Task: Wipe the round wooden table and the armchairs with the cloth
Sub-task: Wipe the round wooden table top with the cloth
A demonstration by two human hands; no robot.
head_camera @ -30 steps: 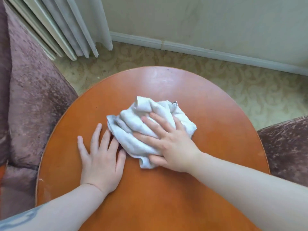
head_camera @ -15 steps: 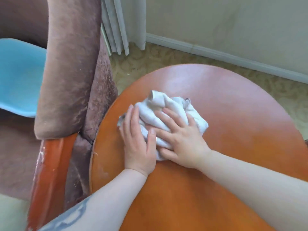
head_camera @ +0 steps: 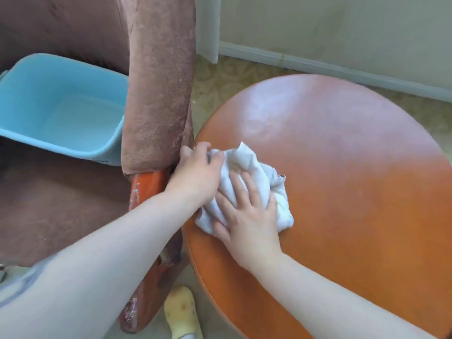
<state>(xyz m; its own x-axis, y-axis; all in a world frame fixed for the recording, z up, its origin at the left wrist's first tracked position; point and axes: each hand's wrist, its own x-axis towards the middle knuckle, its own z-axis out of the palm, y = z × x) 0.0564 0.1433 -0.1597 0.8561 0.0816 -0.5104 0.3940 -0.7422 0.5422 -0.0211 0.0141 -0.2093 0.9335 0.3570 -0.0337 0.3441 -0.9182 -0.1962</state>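
Note:
A crumpled white cloth (head_camera: 259, 177) lies at the left edge of the round orange-brown wooden table (head_camera: 354, 187). My right hand (head_camera: 247, 216) presses flat on the cloth's near part, fingers spread. My left hand (head_camera: 198, 172) grips the cloth's left end at the table rim, fingers curled over it. Just left of the table stands a brown velvet armchair (head_camera: 156, 94), its worn wooden arm front (head_camera: 146, 187) touching my left wrist.
A light blue plastic tub (head_camera: 61, 106) holding water sits on the armchair's seat. A foot in a pale yellow slipper (head_camera: 181, 311) stands on the patterned carpet between chair and table. A white baseboard (head_camera: 318, 62) and curtain run along the far wall.
The view has swung left, bringing in the armchair seat and tub. The cloth and both hands have slid to the table's left edge, and my left hand now curls onto the cloth's end.

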